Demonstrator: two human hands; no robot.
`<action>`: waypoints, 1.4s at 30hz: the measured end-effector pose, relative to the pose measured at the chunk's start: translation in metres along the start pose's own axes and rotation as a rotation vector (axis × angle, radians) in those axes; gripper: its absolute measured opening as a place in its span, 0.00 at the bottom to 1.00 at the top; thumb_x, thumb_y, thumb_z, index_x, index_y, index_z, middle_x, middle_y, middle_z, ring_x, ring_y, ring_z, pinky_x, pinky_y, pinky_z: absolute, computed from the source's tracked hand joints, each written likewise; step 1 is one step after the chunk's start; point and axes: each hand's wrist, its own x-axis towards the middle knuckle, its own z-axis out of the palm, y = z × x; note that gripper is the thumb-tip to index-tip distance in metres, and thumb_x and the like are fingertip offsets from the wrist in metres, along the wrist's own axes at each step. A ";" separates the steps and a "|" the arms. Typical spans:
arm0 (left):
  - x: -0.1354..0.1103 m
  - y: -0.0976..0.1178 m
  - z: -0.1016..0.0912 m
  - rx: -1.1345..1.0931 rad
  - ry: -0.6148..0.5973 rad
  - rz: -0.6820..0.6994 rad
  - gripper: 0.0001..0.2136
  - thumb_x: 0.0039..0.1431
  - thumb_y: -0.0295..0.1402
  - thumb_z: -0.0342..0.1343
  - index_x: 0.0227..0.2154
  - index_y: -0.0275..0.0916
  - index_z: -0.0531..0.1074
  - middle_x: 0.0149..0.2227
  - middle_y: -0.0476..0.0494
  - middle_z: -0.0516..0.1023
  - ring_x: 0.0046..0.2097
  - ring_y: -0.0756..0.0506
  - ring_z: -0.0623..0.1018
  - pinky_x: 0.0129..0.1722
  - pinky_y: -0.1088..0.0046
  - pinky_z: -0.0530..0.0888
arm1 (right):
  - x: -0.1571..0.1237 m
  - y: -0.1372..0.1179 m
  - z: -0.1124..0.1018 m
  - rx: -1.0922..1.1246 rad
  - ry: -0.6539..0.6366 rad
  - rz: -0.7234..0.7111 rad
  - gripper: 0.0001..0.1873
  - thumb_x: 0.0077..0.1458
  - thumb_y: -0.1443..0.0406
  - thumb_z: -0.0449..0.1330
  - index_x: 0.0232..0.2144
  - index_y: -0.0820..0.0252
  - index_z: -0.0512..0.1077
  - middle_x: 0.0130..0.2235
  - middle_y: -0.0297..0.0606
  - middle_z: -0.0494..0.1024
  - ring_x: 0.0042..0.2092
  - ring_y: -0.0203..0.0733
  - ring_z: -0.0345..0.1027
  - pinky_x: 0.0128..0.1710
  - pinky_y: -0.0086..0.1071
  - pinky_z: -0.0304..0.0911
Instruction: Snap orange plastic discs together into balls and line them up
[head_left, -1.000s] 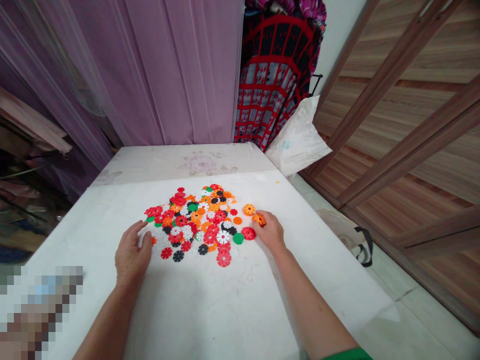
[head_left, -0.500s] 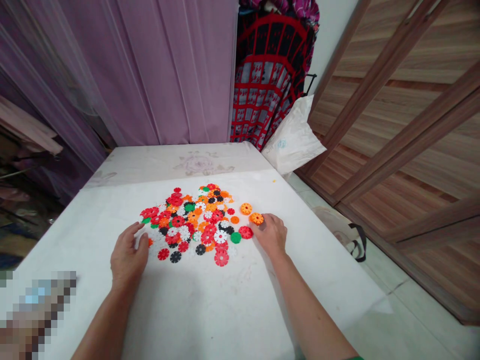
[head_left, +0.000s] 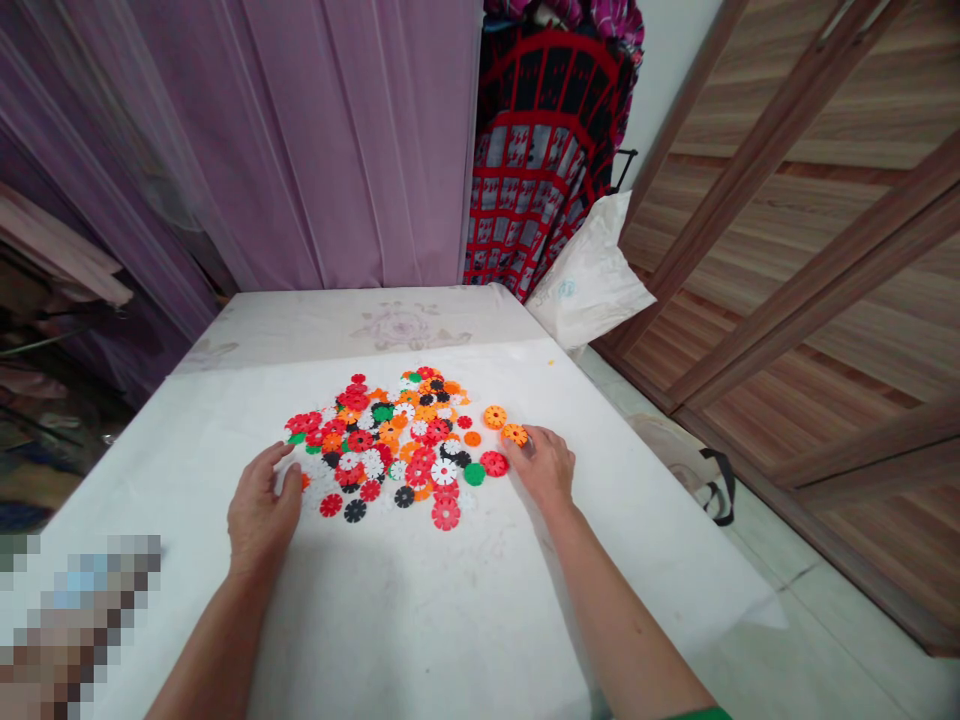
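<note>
A pile of notched plastic discs in red, orange, white, black and green lies on the white-covered table. At the pile's right edge my right hand pinches an orange notched disc between thumb and fingers. Just beyond it lies a second orange disc, and a red disc is close to my thumb. My left hand rests at the left side of the pile, fingers curved and apart from the thumb, holding nothing. An orange disc shows beside that thumb.
Behind the table hangs a purple curtain. A white sack stands by the far right corner, near a red patterned cloth. Wooden cabinet doors run along the right. A pixelated patch covers the lower left.
The whole view has shifted slightly. Both hands keep nearly the same places around the pile, and the orange disc stays in my right fingers.
</note>
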 end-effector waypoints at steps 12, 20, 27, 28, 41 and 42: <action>0.002 -0.006 0.002 0.024 -0.015 0.005 0.16 0.58 0.39 0.53 0.47 0.44 0.73 0.52 0.43 0.75 0.47 0.44 0.77 0.51 0.65 0.73 | 0.010 0.020 0.003 0.371 0.090 0.137 0.29 0.54 0.46 0.51 0.43 0.61 0.77 0.45 0.46 0.79 0.47 0.49 0.70 0.48 0.40 0.63; 0.002 -0.011 0.004 0.048 -0.010 0.007 0.16 0.59 0.38 0.53 0.49 0.45 0.73 0.51 0.44 0.75 0.48 0.45 0.77 0.53 0.66 0.72 | 0.008 0.015 0.004 0.323 0.064 0.039 0.25 0.49 0.48 0.57 0.41 0.58 0.77 0.44 0.44 0.80 0.44 0.47 0.71 0.48 0.41 0.63; 0.004 -0.009 0.002 0.118 -0.056 -0.032 0.17 0.59 0.40 0.52 0.49 0.45 0.74 0.47 0.44 0.77 0.41 0.46 0.77 0.47 0.66 0.74 | 0.017 0.027 0.001 0.673 0.132 0.284 0.33 0.50 0.44 0.55 0.44 0.65 0.76 0.43 0.47 0.81 0.45 0.48 0.72 0.45 0.38 0.65; 0.005 -0.010 0.001 0.137 -0.075 -0.042 0.17 0.59 0.41 0.52 0.49 0.45 0.74 0.47 0.44 0.77 0.40 0.46 0.77 0.46 0.67 0.74 | 0.018 0.029 0.001 0.678 0.135 0.281 0.33 0.49 0.44 0.56 0.44 0.65 0.76 0.43 0.47 0.81 0.45 0.47 0.72 0.45 0.37 0.65; 0.009 -0.010 0.001 0.172 -0.167 0.037 0.15 0.58 0.41 0.49 0.42 0.44 0.77 0.42 0.45 0.80 0.39 0.45 0.78 0.41 0.69 0.74 | 0.034 -0.003 0.007 0.317 -0.043 -0.028 0.20 0.52 0.53 0.58 0.43 0.57 0.77 0.46 0.41 0.79 0.46 0.46 0.71 0.48 0.38 0.65; 0.008 -0.010 0.001 0.174 -0.168 0.040 0.15 0.58 0.41 0.49 0.42 0.44 0.77 0.41 0.45 0.80 0.39 0.45 0.78 0.41 0.69 0.74 | 0.035 -0.008 0.006 0.259 -0.057 -0.058 0.19 0.53 0.54 0.59 0.43 0.56 0.77 0.46 0.41 0.79 0.47 0.46 0.70 0.49 0.39 0.65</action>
